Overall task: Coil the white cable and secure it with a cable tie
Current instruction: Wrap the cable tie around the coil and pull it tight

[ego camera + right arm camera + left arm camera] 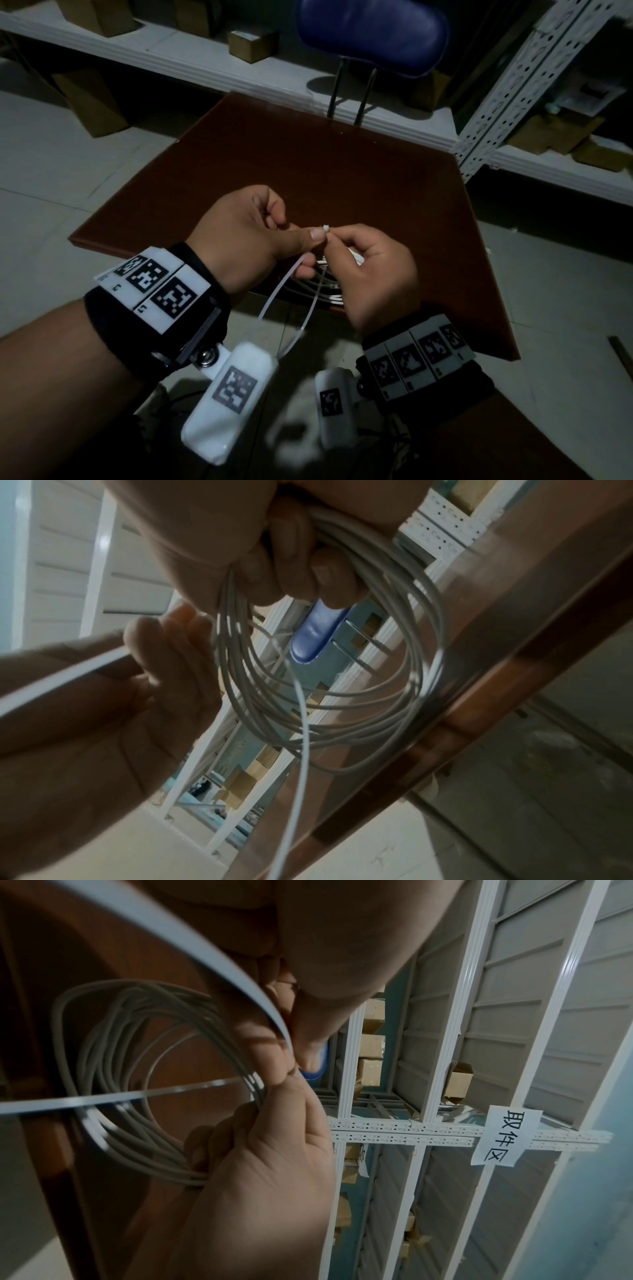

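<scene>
The white cable [329, 294] is wound into a coil of several loops that hangs over the near edge of the brown table [308, 161]. My right hand [337, 241] grips the top of the coil [257, 723]. Its thumb and forefinger are at the small head of the white cable tie [325, 228]. My left hand [303, 234] pinches the tie right beside that head. The flat tie strap [274, 298] runs from the left hand in a wide loose loop below both hands. In the left wrist view the strap [192, 945] arcs past the coil [99, 1069].
A blue chair [373, 34] stands behind the table's far edge. White metal shelving [534, 85] with cardboard boxes [253, 44] lines the back and right. Pale tiled floor surrounds the table.
</scene>
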A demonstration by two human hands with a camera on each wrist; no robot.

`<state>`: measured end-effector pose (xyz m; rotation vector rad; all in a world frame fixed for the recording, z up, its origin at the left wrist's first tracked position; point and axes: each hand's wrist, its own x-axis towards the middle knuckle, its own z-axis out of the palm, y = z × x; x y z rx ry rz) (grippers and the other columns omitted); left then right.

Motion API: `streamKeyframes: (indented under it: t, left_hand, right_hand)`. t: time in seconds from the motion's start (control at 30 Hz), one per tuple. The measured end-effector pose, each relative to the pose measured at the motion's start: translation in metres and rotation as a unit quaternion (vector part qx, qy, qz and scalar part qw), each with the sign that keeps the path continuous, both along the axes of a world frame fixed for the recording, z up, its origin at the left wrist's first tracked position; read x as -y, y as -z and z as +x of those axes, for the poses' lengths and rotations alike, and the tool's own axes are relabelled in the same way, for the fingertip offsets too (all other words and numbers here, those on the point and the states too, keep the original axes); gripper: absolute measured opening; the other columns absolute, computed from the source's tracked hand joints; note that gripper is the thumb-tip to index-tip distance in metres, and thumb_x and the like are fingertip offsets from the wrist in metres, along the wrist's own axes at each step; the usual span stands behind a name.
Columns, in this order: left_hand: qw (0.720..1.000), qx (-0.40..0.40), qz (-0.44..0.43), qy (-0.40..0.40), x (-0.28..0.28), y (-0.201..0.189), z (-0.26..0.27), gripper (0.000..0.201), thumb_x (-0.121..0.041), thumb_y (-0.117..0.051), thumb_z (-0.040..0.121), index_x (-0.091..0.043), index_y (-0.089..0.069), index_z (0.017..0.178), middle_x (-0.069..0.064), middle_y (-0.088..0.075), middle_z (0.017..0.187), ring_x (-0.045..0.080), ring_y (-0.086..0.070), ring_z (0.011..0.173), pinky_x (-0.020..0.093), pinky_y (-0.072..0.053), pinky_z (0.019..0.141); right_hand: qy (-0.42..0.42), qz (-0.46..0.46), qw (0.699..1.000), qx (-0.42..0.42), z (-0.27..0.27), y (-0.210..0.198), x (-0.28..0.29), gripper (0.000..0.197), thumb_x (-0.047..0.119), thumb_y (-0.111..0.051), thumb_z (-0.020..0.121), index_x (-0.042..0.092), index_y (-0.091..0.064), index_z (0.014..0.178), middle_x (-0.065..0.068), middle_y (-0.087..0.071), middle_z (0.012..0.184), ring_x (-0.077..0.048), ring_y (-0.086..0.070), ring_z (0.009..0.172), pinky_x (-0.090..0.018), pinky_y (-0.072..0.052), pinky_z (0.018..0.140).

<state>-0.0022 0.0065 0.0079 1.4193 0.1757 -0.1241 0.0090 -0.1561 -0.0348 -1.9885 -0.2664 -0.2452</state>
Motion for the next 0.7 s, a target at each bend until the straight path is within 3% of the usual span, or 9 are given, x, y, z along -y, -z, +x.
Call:
streamKeyframes:
  t: [0.13,0.27,0.37,0.43,0.53,0.6,0.7]
  left_hand:
    - [1.0,0.009,0.003,-0.019,-0.0008,-0.0003,0.0003,0.034,-0.002,-0.075,0.078,-0.013,-0.043,0.082,0.011,-0.066,0.061,0.022,-0.069,0.052,0.025,-0.052,0.046]
    - [0.999,0.013,0.003,-0.029,-0.0015,0.0008,0.001,0.033,-0.016,-0.079,0.074,-0.012,-0.046,0.078,0.013,-0.066,0.06,0.024,-0.067,0.052,0.029,-0.054,0.051]
    - [0.999,-0.031,-0.014,0.009,0.0004,-0.0025,-0.0009,0.027,-0.031,-0.074,0.083,-0.01,-0.058,0.078,0.014,-0.069,0.066,0.025,-0.068,0.06,0.034,-0.057,0.062]
    - [0.995,-0.08,-0.023,0.063,-0.0008,-0.0053,-0.0017,0.033,-0.04,-0.069,0.086,-0.009,-0.065,0.079,0.015,-0.067,0.068,0.025,-0.066,0.059,0.035,-0.057,0.063]
    - [0.988,-0.105,-0.038,0.107,-0.0019,-0.0074,-0.0028,0.027,-0.028,-0.064,0.091,-0.004,-0.068,0.081,0.015,-0.064,0.069,0.025,-0.059,0.054,0.03,-0.053,0.05]
    - [0.989,-0.093,-0.014,0.112,-0.0016,-0.0049,-0.0032,0.018,-0.016,-0.062,0.093,-0.002,-0.067,0.082,0.014,-0.064,0.07,0.023,-0.057,0.054,0.029,-0.051,0.047]
    - [0.991,-0.065,0.035,0.113,-0.0023,-0.0003,-0.0026,0.019,-0.014,-0.062,0.094,-0.002,-0.066,0.08,0.009,-0.063,0.065,0.019,-0.055,0.053,0.028,-0.05,0.047]
  right_hand:
    - [-0.011,-0.025,1.0,0.013,-0.0019,-0.0002,0.001,0.013,0.023,-0.066,0.094,0.026,-0.078,0.097,0.017,-0.072,0.084,0.002,-0.067,0.081,-0.014,-0.05,0.067]
    - [-0.001,-0.028,1.0,0.007,-0.0015,-0.001,0.0008,0.012,0.024,-0.066,0.094,0.027,-0.077,0.094,0.014,-0.072,0.081,-0.004,-0.067,0.077,-0.025,-0.054,0.063]
    - [0.02,0.002,1.0,-0.011,-0.001,-0.0021,0.0002,0.012,0.023,-0.066,0.095,0.021,-0.078,0.095,0.01,-0.073,0.083,-0.004,-0.069,0.076,-0.027,-0.057,0.064]
    - [0.04,0.019,0.999,-0.02,0.0001,-0.0028,0.0009,0.012,0.023,-0.067,0.094,0.019,-0.078,0.093,0.009,-0.073,0.082,-0.004,-0.069,0.075,-0.028,-0.058,0.065]
    - [0.061,0.009,0.998,-0.011,0.0029,-0.0023,0.0024,0.011,0.025,-0.068,0.093,0.021,-0.079,0.092,0.01,-0.074,0.082,-0.004,-0.069,0.078,-0.03,-0.058,0.069]
    - [0.071,0.007,0.997,-0.007,0.003,-0.0019,0.0025,0.012,0.024,-0.068,0.093,0.021,-0.079,0.093,0.01,-0.074,0.083,-0.004,-0.069,0.078,-0.029,-0.058,0.069]
    - [0.039,-0.024,0.999,0.01,0.0002,-0.0026,0.002,0.012,0.024,-0.067,0.094,0.023,-0.078,0.093,0.013,-0.072,0.084,0.0,-0.067,0.079,-0.015,-0.052,0.066]
